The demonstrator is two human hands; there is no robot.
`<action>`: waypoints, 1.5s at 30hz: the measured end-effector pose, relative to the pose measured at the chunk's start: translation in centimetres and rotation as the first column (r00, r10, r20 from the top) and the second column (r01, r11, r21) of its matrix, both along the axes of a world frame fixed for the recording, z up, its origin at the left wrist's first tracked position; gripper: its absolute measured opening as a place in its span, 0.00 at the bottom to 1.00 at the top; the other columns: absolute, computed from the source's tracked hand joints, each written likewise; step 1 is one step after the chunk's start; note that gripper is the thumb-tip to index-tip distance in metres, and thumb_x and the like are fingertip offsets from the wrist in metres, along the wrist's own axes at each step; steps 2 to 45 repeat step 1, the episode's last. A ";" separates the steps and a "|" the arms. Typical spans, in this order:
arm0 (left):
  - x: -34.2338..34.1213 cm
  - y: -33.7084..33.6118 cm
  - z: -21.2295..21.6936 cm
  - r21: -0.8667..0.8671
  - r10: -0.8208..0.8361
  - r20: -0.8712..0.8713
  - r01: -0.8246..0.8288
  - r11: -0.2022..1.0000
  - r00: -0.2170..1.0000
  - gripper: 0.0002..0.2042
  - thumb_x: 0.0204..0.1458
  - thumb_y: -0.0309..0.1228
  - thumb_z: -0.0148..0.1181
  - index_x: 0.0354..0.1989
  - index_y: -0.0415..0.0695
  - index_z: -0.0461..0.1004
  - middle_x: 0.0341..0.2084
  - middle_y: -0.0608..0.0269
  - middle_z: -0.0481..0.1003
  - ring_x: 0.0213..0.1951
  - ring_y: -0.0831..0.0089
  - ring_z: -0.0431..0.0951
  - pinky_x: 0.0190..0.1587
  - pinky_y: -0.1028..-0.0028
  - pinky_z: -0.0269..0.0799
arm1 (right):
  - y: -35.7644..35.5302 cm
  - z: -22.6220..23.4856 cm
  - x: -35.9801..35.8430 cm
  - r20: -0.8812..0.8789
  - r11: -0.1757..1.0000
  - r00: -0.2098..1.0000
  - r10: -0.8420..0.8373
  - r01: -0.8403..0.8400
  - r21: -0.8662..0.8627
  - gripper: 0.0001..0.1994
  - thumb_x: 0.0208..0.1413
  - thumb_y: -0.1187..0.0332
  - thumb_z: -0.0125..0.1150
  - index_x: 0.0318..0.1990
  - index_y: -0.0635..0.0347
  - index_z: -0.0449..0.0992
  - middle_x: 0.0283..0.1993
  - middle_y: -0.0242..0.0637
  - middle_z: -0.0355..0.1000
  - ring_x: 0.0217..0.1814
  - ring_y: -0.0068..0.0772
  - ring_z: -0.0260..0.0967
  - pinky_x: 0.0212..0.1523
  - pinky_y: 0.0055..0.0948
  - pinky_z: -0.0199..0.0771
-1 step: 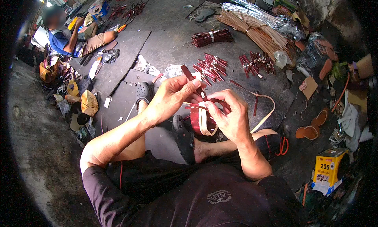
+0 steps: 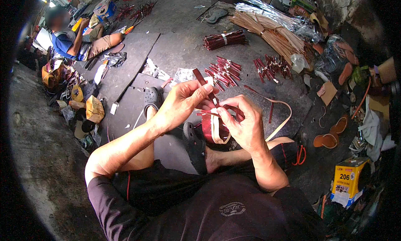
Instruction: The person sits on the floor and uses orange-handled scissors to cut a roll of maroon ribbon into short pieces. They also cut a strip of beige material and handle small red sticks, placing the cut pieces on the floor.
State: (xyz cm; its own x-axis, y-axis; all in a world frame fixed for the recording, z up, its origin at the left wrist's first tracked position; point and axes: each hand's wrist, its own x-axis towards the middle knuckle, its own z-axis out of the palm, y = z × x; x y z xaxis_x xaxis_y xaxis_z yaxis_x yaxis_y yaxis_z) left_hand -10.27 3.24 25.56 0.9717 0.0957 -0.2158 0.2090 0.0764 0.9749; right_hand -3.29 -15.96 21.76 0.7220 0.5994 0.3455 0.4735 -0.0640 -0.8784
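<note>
A dark red strap (image 2: pixel 199 76) runs slantwise between my two hands. My left hand (image 2: pixel 187 98) pinches it between thumb and fingers, its upper end sticking out above them. Close by on the right, my right hand (image 2: pixel 245 120) is closed on the strap's lower part, thumb against forefinger. A small white piece shows on the strap between the hands. Just beneath my fingers is a coil of dark red and cream strip (image 2: pixel 215 130), partly hidden by my right hand. A long cream strip (image 2: pixel 290 112) curves along the floor beyond my right wrist.
Beyond my hands lie loose dark red strap pieces (image 2: pixel 223 70), another such pile (image 2: pixel 272 68) and a tied bundle (image 2: pixel 224 39). Tan strips (image 2: pixel 271 32) lie far right. Brown sandals (image 2: pixel 330 134) and a yellow tin (image 2: pixel 350 180) are at right. Another person (image 2: pixel 67 44) sits far left.
</note>
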 end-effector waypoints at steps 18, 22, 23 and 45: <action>0.0 0.0 0.1 -0.008 0.003 -0.015 -0.003 1.000 1.000 0.19 0.65 0.40 0.53 0.50 0.34 0.74 0.36 0.59 0.79 0.37 0.77 0.79 0.44 0.76 0.77 | -0.1 0.1 -0.1 -0.024 0.999 1.000 0.002 -0.003 -0.032 0.09 0.51 0.76 0.68 0.40 0.60 0.76 0.36 0.39 0.75 0.36 0.30 0.78 0.30 0.25 0.76; 0.0 0.0 0.1 -0.008 0.003 -0.015 -0.003 1.000 1.000 0.19 0.65 0.40 0.53 0.50 0.34 0.74 0.36 0.59 0.79 0.37 0.77 0.79 0.44 0.76 0.77 | -0.1 0.1 -0.1 -0.024 0.999 1.000 0.002 -0.003 -0.032 0.09 0.51 0.76 0.68 0.40 0.60 0.76 0.36 0.39 0.75 0.36 0.30 0.78 0.30 0.25 0.76; 0.0 0.0 0.1 -0.008 0.003 -0.015 -0.003 1.000 1.000 0.19 0.65 0.40 0.53 0.50 0.34 0.74 0.36 0.59 0.79 0.37 0.77 0.79 0.44 0.76 0.77 | -0.1 0.1 -0.1 -0.024 0.999 1.000 0.002 -0.003 -0.032 0.09 0.51 0.76 0.68 0.40 0.60 0.76 0.36 0.39 0.75 0.36 0.30 0.78 0.30 0.25 0.76; 0.0 0.0 0.1 -0.008 0.003 -0.015 -0.003 1.000 1.000 0.19 0.65 0.40 0.53 0.50 0.34 0.74 0.36 0.59 0.79 0.37 0.77 0.79 0.44 0.76 0.77 | -0.1 0.1 -0.1 -0.024 0.999 1.000 0.002 -0.003 -0.032 0.09 0.51 0.76 0.68 0.40 0.60 0.76 0.36 0.39 0.75 0.36 0.30 0.78 0.30 0.25 0.76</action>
